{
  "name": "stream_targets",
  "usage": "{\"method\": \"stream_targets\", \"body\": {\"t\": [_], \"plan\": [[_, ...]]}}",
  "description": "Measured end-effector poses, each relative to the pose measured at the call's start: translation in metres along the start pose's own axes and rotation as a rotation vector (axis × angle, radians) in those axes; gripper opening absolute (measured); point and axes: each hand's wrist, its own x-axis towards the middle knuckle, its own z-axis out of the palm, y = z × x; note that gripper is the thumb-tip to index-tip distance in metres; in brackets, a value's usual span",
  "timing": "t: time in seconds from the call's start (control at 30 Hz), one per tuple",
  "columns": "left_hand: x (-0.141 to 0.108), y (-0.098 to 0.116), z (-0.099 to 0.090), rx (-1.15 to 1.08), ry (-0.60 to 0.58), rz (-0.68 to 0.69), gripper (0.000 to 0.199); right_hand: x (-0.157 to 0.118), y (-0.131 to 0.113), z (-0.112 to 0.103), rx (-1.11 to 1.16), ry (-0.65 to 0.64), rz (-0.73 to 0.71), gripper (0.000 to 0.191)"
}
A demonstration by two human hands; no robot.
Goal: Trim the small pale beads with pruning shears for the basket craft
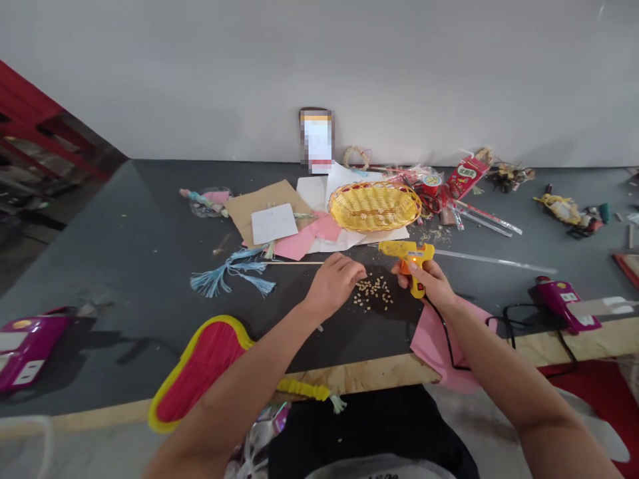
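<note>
The glue-gun handling step is in hand: the right hand (435,282) grips the yellow glue gun (422,255) right of the small beige pieces (373,291), the left hand's (333,282) grip cannot be determined, and further movement likely requires nozzle-to-finger clearance.

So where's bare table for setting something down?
Mostly left on the table, between the blue tassel and a purple box. A smaller patch lies between the small tan bits and the wooden front edge. It's crowded around the yellow basket: papers left, wrappers right.
</note>
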Motion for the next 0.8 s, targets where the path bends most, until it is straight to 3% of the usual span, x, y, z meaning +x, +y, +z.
{"method": "stream_targets", "body": {"t": [0.17, 0.3, 0.53, 0.8], "plan": [[0.000, 0.003, -0.007, -0.483, 0.062, -0.412, 0.024, -0.007, 0.001, 0.003, -0.192, -0.060, -0.070, 0.043], [0.003, 0.004, -0.009, -0.770, 0.100, -0.603, 0.027, -0.010, 0.004, 0.003, -0.221, -0.060, -0.080, 0.039], [0.007, 0.000, -0.010, -0.928, 0.184, -0.662, 0.031, -0.014, -0.003, 0.007, -0.226, -0.012, -0.081, 0.041], [0.008, -0.008, -0.004, -0.987, 0.213, -0.709, 0.035, -0.015, -0.006, 0.009, -0.225, -0.070, -0.099, 0.037]]}}
